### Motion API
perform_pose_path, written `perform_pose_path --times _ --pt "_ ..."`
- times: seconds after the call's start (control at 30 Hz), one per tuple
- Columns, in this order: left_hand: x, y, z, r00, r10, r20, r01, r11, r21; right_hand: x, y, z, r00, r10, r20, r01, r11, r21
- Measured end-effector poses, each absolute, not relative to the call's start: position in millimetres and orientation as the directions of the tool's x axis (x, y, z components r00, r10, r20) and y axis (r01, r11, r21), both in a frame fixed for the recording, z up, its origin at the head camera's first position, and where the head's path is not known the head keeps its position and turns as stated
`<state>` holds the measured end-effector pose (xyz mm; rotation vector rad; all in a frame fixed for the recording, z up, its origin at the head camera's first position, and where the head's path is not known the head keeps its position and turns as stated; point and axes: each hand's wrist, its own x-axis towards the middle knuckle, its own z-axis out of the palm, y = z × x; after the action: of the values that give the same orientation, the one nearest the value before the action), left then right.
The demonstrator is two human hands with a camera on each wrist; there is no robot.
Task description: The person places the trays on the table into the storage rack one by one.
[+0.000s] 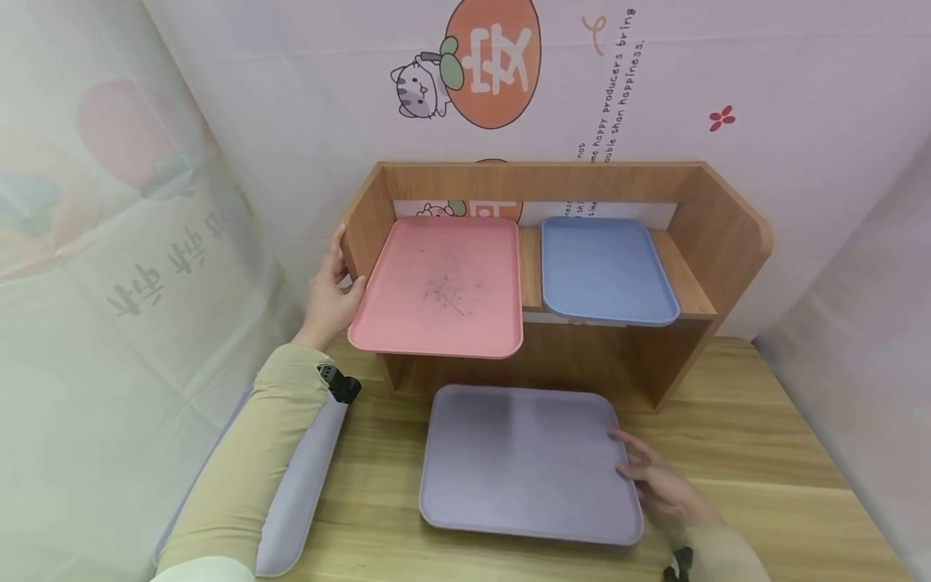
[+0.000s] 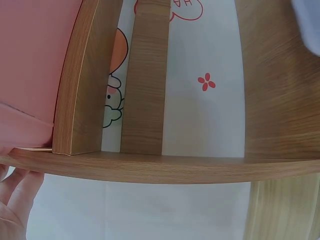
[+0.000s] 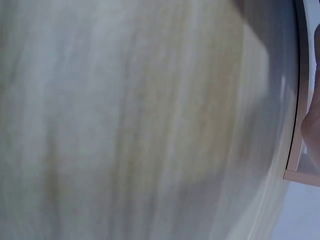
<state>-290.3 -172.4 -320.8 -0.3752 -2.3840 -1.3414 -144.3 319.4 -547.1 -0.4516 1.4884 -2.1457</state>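
My left hand (image 1: 333, 301) grips the left side panel of a wooden desktop shelf (image 1: 534, 182); its fingers lie along the outer face and the thumb is beside a pink tray (image 1: 473, 275). In the left wrist view, the fingertips meet the panel from outside. The pink tray rests on the upper board, its front overhanging. A blue tray (image 1: 607, 271) lies to its right. In front of the shelf, my right hand (image 1: 665, 485) holds a purple tray (image 1: 531, 465) by its right edge. The right wrist view is mostly blurred tabletop.
Another purple tray (image 1: 309, 485) is at the left, partly hidden behind my left arm. The wooden table (image 1: 764, 453) extends beneath the shelf. Printed cloth walls (image 1: 655, 97) stand behind and at both sides. The shelf's lower compartment (image 1: 582, 347) opens toward me.
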Motion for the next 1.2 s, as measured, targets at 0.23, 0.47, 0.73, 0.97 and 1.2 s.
perform_pose_path --times 0.23,0.47,0.73,0.97,1.2 --pt "-291.2 -172.9 -320.5 -0.895 0.050 0.442 0.404 0.507 0.761 -146.5 318.1 -544.8 -0.885 -0.466 -0.002 0.205 -0.386 -0.899" --pt "-291.2 -172.8 -320.9 -0.897 0.047 0.439 0.399 0.514 0.760 -146.4 306.4 -545.6 -0.963 -0.233 -0.136 0.216 -0.363 -0.907" --pt "-291.2 -172.9 -320.8 -0.896 0.047 0.441 0.402 0.505 0.763 -148.3 295.8 -548.7 -0.959 -0.038 -0.279 0.278 -0.286 -0.917" --pt "-290.5 -172.5 -320.0 -0.894 0.047 0.446 0.405 0.510 0.759 -152.3 286.4 -546.8 -0.931 0.035 -0.364 0.338 -0.296 -0.893" --pt "-290.9 -172.0 -320.0 -0.893 0.050 0.447 0.408 0.510 0.757 -152.9 272.5 -548.5 -0.927 0.076 -0.366 0.334 -0.272 -0.902"
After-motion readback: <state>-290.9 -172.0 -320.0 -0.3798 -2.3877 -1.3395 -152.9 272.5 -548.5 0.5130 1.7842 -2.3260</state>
